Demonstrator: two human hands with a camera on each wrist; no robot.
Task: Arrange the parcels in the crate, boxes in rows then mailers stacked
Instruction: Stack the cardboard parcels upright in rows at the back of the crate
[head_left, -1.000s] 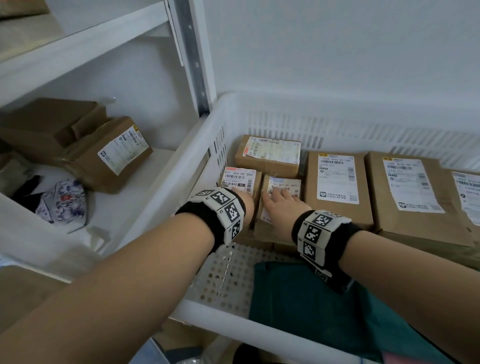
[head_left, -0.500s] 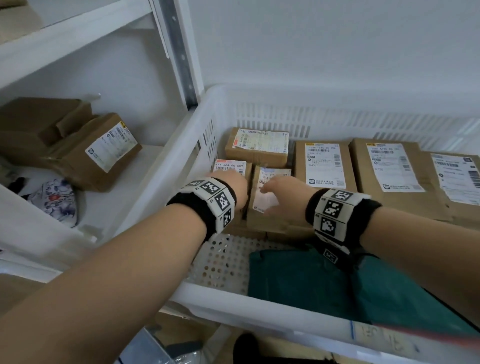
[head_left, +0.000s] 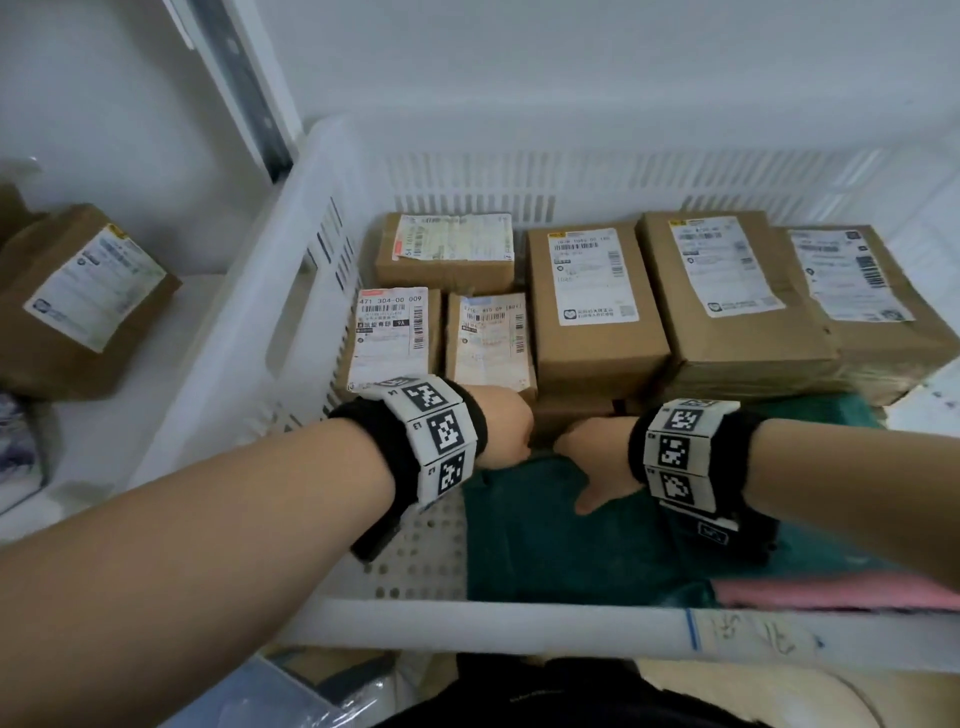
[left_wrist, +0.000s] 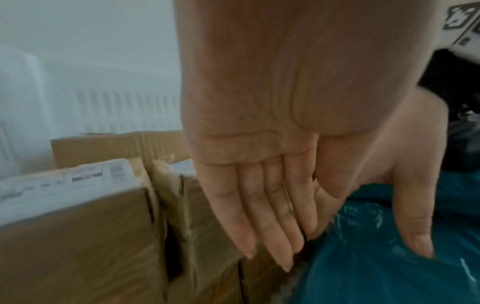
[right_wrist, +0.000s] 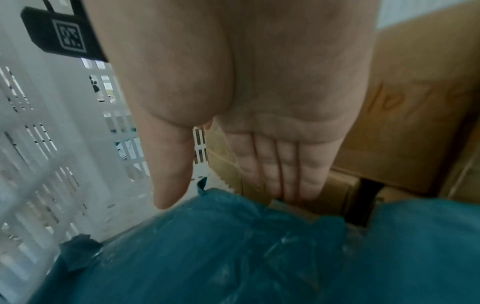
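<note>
Teal mailer (head_left: 561, 540) lies flat on the crate (head_left: 467, 621) floor at the near side, long axis left-right, directly under both hands. Left hand (head_left: 501, 426) and right hand (head_left: 592, 457) point down with fingers straight and together, holding nothing, tips at the mailer's far edge where it meets the boxes (head_left: 597, 306). Pink mailer (head_left: 831, 592) at right.

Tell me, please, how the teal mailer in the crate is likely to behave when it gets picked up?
The teal mailer would probably flop and sag, since its film lies wrinkled and creased in the right wrist view. Its glossy surface suggests it may slide in the hands. It looks flat and soft beside the stiff boxes, so it is likely light, though its contents are hidden.
</note>
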